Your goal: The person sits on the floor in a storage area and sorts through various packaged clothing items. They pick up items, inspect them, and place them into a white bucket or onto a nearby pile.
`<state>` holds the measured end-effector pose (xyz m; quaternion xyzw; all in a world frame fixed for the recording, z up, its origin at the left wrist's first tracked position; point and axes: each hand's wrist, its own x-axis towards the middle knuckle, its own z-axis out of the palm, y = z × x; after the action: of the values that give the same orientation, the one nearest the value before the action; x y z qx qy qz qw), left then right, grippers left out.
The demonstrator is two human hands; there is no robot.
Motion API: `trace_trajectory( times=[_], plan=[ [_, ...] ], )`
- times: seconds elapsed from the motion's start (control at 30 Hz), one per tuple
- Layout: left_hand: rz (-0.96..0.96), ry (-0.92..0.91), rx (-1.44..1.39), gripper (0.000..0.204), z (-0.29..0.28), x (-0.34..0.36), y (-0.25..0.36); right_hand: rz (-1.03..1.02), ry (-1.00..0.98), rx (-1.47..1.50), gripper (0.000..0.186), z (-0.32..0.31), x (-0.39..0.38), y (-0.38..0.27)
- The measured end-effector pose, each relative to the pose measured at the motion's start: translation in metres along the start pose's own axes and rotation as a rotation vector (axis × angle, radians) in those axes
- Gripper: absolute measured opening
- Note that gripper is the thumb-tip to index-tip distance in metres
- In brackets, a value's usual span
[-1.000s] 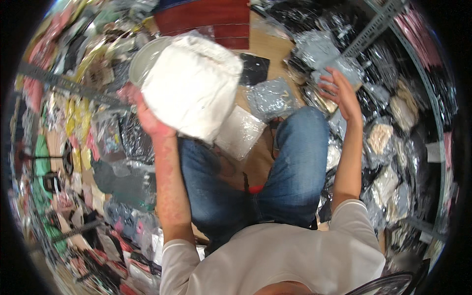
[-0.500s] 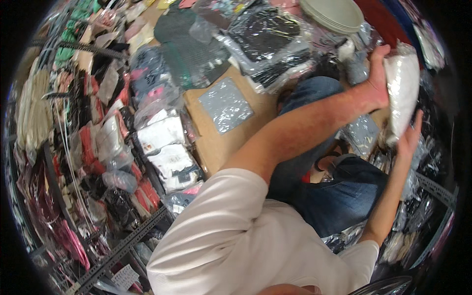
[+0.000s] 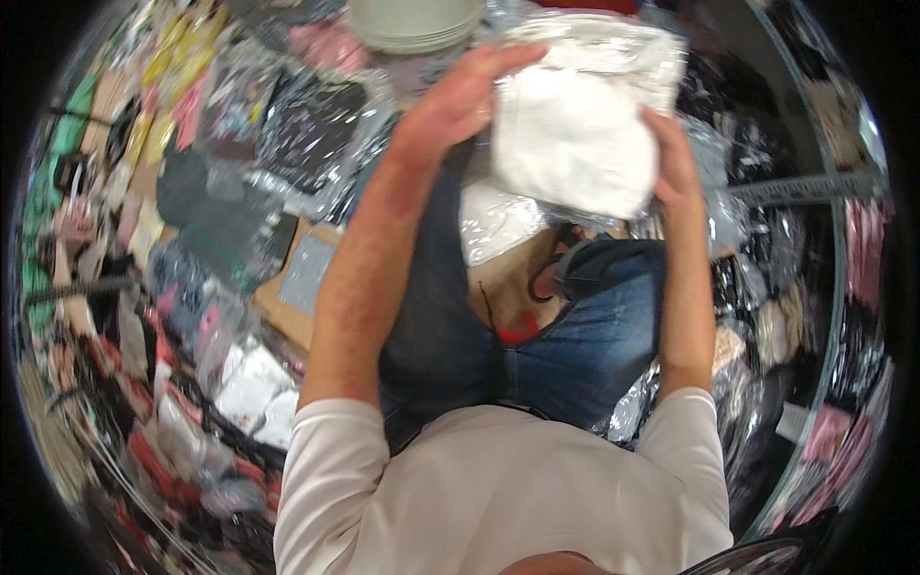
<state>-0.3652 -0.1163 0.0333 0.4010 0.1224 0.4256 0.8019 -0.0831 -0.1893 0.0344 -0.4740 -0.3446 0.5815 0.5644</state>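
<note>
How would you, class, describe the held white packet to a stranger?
Start at the blue jeans near the centre and look just above them. Between the left grip and the right grip is a white packet in clear wrap. Unlike the shiny packet lying lower down, it is held up.

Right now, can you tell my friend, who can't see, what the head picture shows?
A left hand and a right hand hold a white packet between them, one at each side. Lower down are blue jeans and a pale shirt; plastic bags crowd both sides, and pale bowls are stacked near the top.
</note>
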Motion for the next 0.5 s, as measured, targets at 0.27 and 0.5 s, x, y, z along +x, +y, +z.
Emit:
trace_trajectory(
  times=[0.27,0.5],
  plan=[
    [-0.034,0.112,0.393,0.051,0.012,-0.011,-0.005,0.027,-0.025,-0.113,0.046,0.017,-0.036,-0.005],
    [-0.059,0.122,0.441,0.045,0.02,-0.004,-0.022,-0.03,0.013,-0.178,0.048,0.005,-0.039,-0.008]
  ],
)
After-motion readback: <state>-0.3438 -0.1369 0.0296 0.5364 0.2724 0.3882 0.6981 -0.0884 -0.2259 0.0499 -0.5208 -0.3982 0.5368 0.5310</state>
